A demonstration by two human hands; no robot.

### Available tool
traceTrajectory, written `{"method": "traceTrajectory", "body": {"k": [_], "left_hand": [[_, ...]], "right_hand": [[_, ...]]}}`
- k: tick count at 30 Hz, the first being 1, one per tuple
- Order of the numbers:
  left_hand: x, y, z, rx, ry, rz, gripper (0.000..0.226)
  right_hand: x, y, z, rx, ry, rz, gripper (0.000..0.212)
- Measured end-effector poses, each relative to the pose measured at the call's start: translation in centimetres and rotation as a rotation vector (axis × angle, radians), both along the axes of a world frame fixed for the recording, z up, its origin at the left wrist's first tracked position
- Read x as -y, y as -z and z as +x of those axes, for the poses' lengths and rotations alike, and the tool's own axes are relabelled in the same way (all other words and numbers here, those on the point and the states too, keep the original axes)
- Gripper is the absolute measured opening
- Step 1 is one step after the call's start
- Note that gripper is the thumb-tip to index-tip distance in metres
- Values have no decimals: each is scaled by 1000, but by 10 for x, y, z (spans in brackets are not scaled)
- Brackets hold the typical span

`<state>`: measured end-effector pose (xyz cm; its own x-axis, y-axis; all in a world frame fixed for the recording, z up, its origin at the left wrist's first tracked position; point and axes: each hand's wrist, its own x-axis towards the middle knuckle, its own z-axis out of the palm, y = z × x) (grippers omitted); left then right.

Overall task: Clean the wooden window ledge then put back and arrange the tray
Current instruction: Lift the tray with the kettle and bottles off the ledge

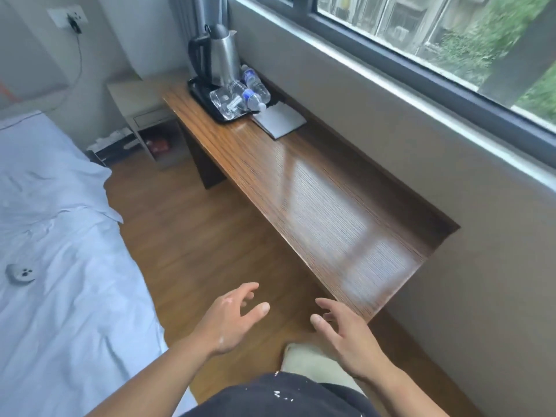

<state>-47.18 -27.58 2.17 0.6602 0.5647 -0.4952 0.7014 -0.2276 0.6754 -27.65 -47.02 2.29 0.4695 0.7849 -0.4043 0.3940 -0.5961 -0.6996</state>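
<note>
The long wooden window ledge [316,188] runs along the wall under the window. At its far end a black tray [201,97] carries a steel kettle [221,55], two water bottles [251,88] lying down and clear glasses [224,103]. A grey folded cloth or card [281,120] lies beside the tray. My left hand [231,317] and right hand [346,335] hover over the floor near the ledge's near corner, fingers spread and relaxed, holding nothing.
A bed with a pale blue sheet [51,236] fills the left side, with a small round device [21,273] on it. A grey nightstand [141,106] stands beyond the ledge. Wooden floor [192,236] lies between bed and ledge.
</note>
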Motion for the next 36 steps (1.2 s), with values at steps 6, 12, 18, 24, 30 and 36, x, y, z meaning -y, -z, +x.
{"method": "traceTrajectory", "body": {"k": [6,12,18,24,30,36], "left_hand": [[-65,2,-9,-9,-131,-1,81],[-145,0,2,-33,-237,-5,66],[-220,-1,22,-63,-313,4,57],[-283,-1,42,-69,-341,19,65],[-358,-10,58,-29,-371,39,59],[-453,-10,62,30,-347,32,74]], "right_hand": [[-92,4,13,-5,-99,31,55],[-192,12,42,-43,-202,34,48],[-283,11,74,-68,-310,28,52],[-354,7,98,-94,-354,79,91],[-418,7,107,-75,-343,113,83],[-486,6,104,-33,-285,95,76]]}}
